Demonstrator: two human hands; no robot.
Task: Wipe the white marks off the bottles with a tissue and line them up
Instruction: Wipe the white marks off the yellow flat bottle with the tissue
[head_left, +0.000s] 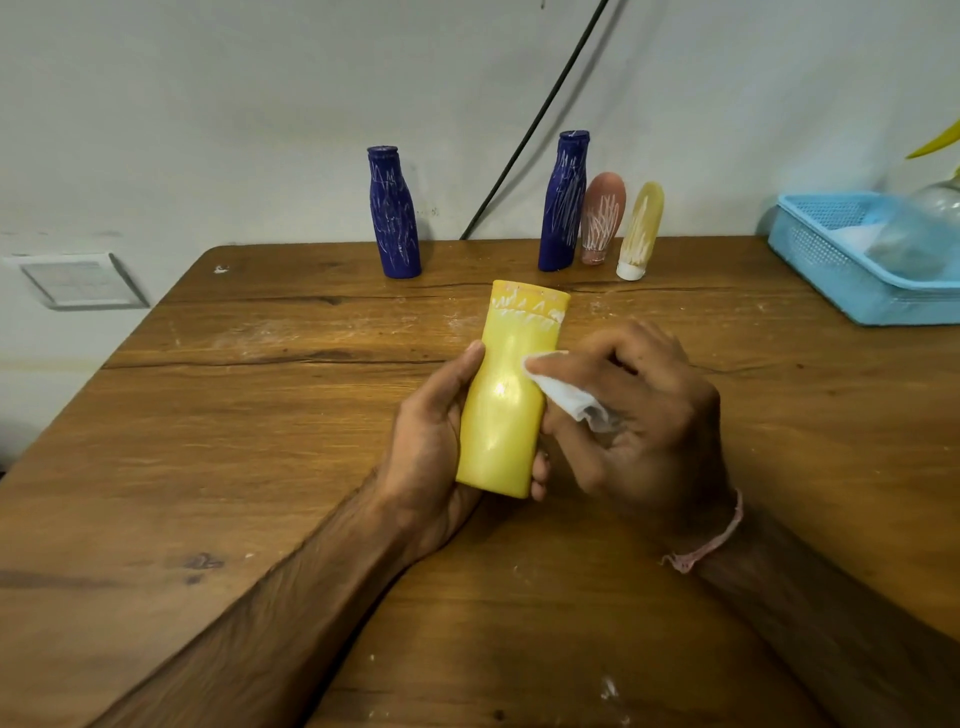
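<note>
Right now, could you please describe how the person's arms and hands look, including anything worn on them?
The left forearm and right forearm are bare, with no sleeves in view. The left hand and right hand are ungloved, and no rings show. The only thing worn is a thin pink thread bracelet around the right wrist.

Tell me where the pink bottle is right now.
In the head view the pink bottle stands at the far edge of the table, right of centre, between a blue bottle and a pale yellow bottle.
</note>
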